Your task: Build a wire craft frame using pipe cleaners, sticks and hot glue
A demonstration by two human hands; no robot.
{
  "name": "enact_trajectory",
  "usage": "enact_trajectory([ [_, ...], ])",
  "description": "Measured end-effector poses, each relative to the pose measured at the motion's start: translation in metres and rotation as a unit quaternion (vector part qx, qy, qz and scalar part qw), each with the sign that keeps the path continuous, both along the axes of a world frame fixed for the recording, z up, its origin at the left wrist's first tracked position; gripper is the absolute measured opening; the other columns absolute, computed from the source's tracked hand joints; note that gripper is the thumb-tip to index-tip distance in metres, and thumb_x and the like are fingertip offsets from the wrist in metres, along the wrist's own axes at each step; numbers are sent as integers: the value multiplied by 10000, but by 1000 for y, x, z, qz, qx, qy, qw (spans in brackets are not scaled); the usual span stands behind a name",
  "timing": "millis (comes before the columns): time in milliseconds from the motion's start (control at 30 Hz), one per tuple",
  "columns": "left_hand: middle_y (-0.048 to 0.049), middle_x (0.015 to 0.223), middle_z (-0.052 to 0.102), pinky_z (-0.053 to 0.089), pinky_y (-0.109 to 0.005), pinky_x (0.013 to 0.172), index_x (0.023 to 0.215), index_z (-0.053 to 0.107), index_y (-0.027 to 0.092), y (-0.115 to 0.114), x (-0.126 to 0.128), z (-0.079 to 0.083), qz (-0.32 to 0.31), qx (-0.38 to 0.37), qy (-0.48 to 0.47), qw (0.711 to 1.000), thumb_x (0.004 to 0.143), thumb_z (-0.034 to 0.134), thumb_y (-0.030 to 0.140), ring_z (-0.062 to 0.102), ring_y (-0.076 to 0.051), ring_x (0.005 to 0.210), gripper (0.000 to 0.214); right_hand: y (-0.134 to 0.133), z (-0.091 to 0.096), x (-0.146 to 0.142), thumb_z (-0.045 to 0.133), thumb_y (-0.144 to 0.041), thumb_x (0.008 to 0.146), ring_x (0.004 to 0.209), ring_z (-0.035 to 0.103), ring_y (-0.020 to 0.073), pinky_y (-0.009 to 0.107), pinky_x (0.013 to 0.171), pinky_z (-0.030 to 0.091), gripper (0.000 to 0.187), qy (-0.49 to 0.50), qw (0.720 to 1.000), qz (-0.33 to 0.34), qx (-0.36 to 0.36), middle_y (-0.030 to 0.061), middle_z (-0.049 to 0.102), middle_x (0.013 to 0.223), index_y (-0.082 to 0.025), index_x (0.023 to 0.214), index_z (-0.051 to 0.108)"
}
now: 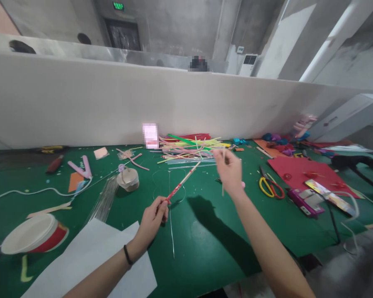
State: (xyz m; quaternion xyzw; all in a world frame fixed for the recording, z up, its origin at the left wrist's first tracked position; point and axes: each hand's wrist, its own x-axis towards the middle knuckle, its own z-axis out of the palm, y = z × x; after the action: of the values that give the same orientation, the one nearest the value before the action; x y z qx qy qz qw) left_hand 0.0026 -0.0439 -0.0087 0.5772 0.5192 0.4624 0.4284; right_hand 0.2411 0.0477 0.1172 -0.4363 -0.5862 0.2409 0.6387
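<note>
My left hand (155, 216) is closed around the lower end of a slim stick (184, 181), red-patterned near my fingers and pale towards its tip. The stick slants up to the right, over the green table. My right hand (228, 169) is raised to the right of that tip and pinches a thin pale stick (223, 188) that stands nearly upright; the fingers hide part of it. Below the left stick lies a loop of thin wire (171, 231) with a straight tail. White paper sheets (102, 252) lie under my left forearm.
Coloured pipe cleaners (189, 148) lie heaped by the partition (112, 99). Scissors (271, 188), a purple glue gun (305, 203) and red sheets (298, 167) are at right. A paper bowl (54, 238), a tape roll (128, 180) and thin wires (105, 200) stand or lie at left.
</note>
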Motion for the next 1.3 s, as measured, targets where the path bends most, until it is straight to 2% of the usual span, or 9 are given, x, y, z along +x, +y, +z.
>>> enact_trajectory([
  [100, 63, 575, 495, 406, -210, 510, 936, 545, 209, -1, 2, 1, -13, -4, -2, 1000, 963, 434, 455, 483, -102, 516, 271, -5, -23, -17, 560, -505, 890, 524, 353, 78, 227, 482, 267, 387, -60, 994, 75, -53, -31, 503, 622, -156, 754, 660],
  [300, 39, 678, 550, 458, -216, 517, 967, 540, 210, -4, 1, 11, -72, -27, 31, 997, 958, 406, 489, 563, -111, 556, 309, -4, -38, -33, 668, -518, 806, 468, 293, 54, 221, 423, 200, 366, 15, 977, 155, -144, -7, 607, 688, -161, 872, 713],
  [400, 53, 659, 539, 444, -214, 479, 957, 528, 221, 8, -5, 24, -52, -15, 93, 994, 964, 364, 505, 549, -106, 489, 328, -4, -42, -35, 632, -536, 826, 435, 278, 37, 205, 390, 172, 351, 123, 965, 181, -143, -25, 572, 712, -188, 863, 656],
  [467, 53, 652, 555, 428, -218, 464, 946, 527, 226, 27, -8, 36, -27, 10, 186, 982, 981, 296, 497, 536, -109, 461, 357, -2, -48, -34, 616, -532, 832, 411, 264, 27, 184, 372, 154, 324, 249, 942, 169, -151, -55, 516, 682, -211, 875, 599],
  [567, 7, 732, 652, 475, -249, 625, 923, 573, 221, 76, -9, 54, -35, 71, 395, 915, 1001, 292, 406, 636, -155, 661, 346, 1, -63, -31, 661, -454, 799, 389, 239, 17, 155, 357, 138, 274, 373, 894, 156, -195, -85, 456, 606, -209, 853, 552],
  [767, -117, 1079, 677, 475, -364, 872, 1024, 649, 179, 182, 6, 58, 39, 78, 512, 855, 979, 443, 308, 616, -247, 1041, 247, 4, -92, -34, 690, -376, 756, 373, 228, 10, 138, 342, 120, 246, 411, 851, 187, -269, -94, 444, 549, -183, 847, 568],
  [900, -97, 1222, 609, 471, -484, 953, 1153, 612, 161, 217, 12, 50, 80, 69, 568, 817, 933, 567, 370, 583, -248, 1112, 307, 3, -96, -40, 689, -377, 752, 367, 222, 9, 139, 344, 100, 248, 418, 840, 196, -286, -98, 439, 532, -180, 852, 575],
  [1133, -246, 1315, 527, 385, -492, 973, 1190, 610, 83, 217, 20, 54, 101, 82, 600, 789, 919, 483, 249, 433, -368, 1264, 342, 2, -92, -39, 676, -315, 732, 385, 244, 11, 147, 337, 131, 198, 425, 830, 205, -296, -72, 489, 578, -161, 845, 624],
  [1300, -218, 1205, 605, 456, -386, 842, 1136, 646, 120, 168, 17, 70, 80, 66, 586, 804, 938, 385, 317, 547, -328, 1134, 382, 0, -89, -35, 716, -351, 721, 525, 463, 56, 167, 458, 410, 217, 411, 832, 177, -328, -49, 512, 638, -178, 841, 664],
])
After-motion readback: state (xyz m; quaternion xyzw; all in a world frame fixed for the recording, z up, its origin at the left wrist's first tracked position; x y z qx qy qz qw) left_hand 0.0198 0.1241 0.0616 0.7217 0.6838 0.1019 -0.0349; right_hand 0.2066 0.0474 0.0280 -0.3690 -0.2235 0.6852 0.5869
